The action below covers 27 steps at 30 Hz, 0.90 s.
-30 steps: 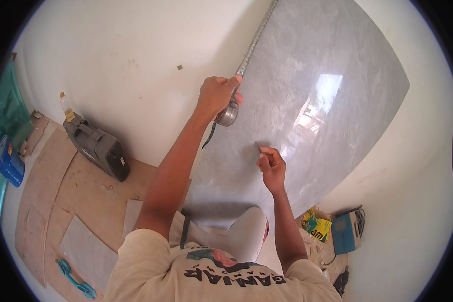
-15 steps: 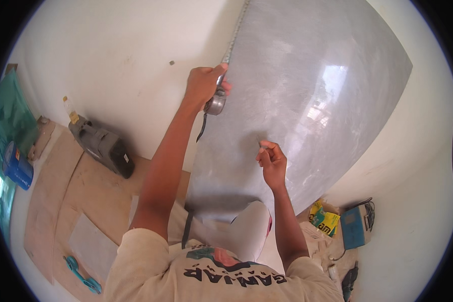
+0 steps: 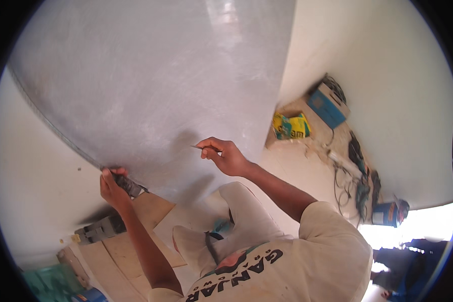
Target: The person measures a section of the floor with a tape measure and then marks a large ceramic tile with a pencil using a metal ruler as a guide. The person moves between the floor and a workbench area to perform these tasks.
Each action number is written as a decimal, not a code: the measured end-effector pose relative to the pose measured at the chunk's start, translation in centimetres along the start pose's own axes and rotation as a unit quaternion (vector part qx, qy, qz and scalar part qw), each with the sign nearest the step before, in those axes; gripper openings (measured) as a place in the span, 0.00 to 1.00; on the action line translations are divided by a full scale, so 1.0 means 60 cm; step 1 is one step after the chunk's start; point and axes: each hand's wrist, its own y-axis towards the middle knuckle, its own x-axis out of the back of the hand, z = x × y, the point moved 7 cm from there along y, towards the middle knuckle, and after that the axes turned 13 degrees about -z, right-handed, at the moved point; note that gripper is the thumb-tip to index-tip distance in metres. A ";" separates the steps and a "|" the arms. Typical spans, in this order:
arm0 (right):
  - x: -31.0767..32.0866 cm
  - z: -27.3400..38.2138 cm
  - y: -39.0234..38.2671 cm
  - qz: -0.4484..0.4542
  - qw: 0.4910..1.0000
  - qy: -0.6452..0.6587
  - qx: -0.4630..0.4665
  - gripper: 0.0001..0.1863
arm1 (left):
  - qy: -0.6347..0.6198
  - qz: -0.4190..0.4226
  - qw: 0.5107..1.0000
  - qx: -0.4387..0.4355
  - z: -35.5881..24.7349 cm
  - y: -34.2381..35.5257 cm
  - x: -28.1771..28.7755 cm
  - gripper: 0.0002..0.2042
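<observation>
A large, smooth grey sheet fills the upper left and middle of the view. At its lower left edge my left hand is closed around a tape measure with a dark, shiny case. What looks like its blade runs up along the sheet's curved-looking edge. Over the lower part of the sheet, my right hand pinches a thin, pointed thing, its tip pointing left. Its kind is too small to tell. The hand's shadow falls on the sheet.
At the right lie a yellow-green bag, a blue box, cords, a dark tool and a blue bucket. Lower left are a dark plastic case, brown boards and green fabric.
The view has swung round to the right, so the sheet's edge now slants and the bucket shows. Both hands keep their hold; my left hand now appears lower and further left.
</observation>
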 end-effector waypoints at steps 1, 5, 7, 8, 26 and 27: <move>0.018 0.012 -0.008 -0.016 1.000 -0.011 -0.018 0.12 | 0.029 0.006 0.999 -0.012 -0.010 -0.004 0.006 0.22; 0.103 0.051 -0.073 -0.060 0.995 -0.034 -0.073 0.09 | 0.034 0.033 0.999 0.008 -0.073 -0.050 0.033 0.23; 0.136 0.069 -0.123 -0.073 0.988 -0.050 -0.125 0.09 | 0.034 0.054 0.998 0.020 -0.105 -0.078 0.048 0.21; 0.151 0.079 -0.149 -0.077 0.982 -0.062 -0.158 0.10 | 0.016 0.076 0.996 0.050 -0.118 -0.094 0.051 0.20; 0.385 0.365 -0.216 -0.241 0.948 -0.056 -0.200 0.09 | 0.010 0.338 0.923 0.183 -0.333 -0.452 -0.054 0.17; 0.406 0.362 -0.203 -0.239 0.952 -0.056 -0.185 0.09 | 0.013 0.334 0.924 0.185 -0.334 -0.466 -0.068 0.17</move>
